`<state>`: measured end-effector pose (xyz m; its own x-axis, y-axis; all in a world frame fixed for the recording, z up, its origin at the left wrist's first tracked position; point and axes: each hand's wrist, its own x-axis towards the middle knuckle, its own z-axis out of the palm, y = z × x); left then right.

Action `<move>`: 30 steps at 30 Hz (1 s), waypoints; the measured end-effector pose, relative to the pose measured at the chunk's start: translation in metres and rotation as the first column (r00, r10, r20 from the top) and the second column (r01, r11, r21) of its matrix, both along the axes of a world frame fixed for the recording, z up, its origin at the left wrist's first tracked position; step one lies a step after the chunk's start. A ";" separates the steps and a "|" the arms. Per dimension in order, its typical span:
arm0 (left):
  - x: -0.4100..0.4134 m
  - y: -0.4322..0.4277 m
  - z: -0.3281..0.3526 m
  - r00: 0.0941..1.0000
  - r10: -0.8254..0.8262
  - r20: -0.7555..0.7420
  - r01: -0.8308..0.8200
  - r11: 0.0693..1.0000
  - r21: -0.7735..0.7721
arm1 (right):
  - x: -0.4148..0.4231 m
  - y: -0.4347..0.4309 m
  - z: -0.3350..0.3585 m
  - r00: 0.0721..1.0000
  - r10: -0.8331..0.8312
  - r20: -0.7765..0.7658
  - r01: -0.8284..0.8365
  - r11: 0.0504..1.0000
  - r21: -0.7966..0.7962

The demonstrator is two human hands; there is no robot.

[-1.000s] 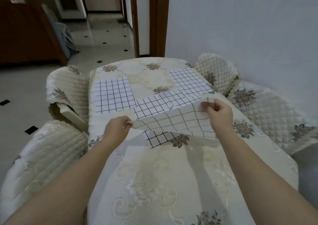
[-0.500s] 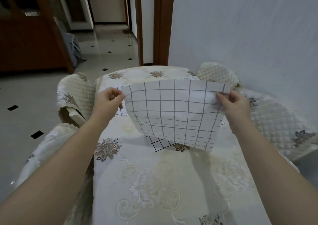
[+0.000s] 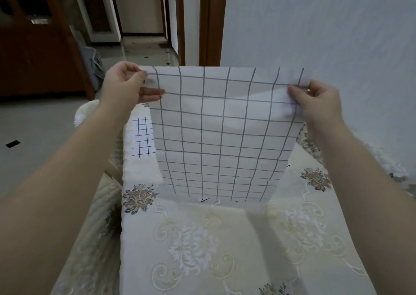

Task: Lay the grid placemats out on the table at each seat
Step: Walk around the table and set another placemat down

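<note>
The likeliest slip from here is the mat [image 3: 220,132] folding under itself: it hangs upright in front of the person, and if it is lowered straight down its limp lower edge could catch on the cloth of the tabletop [image 3: 202,238] and curl. It could also land askew or overlap the second mat [image 3: 143,137], which lies flat at the far left side and is partly hidden behind the held one. Each hold is only a thumb-and-finger pinch on a top corner, the left grip [image 3: 121,85] clamped on the left corner and the right grip [image 3: 319,101] on the right, so a sharp tug might pull a corner free. The mat is held above the middle of the tabletop, with its bottom edge at or just over the cloth; I cannot tell which. It is a thin, pale sheet with a grey grid showing faintly, probably its back face, bowed slightly with soft ripples across it. A small black cross [image 3: 203,200] peeks out below its edge.
</note>
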<state>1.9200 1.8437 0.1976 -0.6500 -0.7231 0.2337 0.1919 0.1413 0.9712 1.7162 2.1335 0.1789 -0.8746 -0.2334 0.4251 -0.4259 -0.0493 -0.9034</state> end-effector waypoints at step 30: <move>-0.038 -0.060 -0.153 0.965 -0.021 0.260 -0.079 0.927 0.366 | -0.024 -0.034 -0.158 0.728 0.033 0.685 -0.134 0.987 0.094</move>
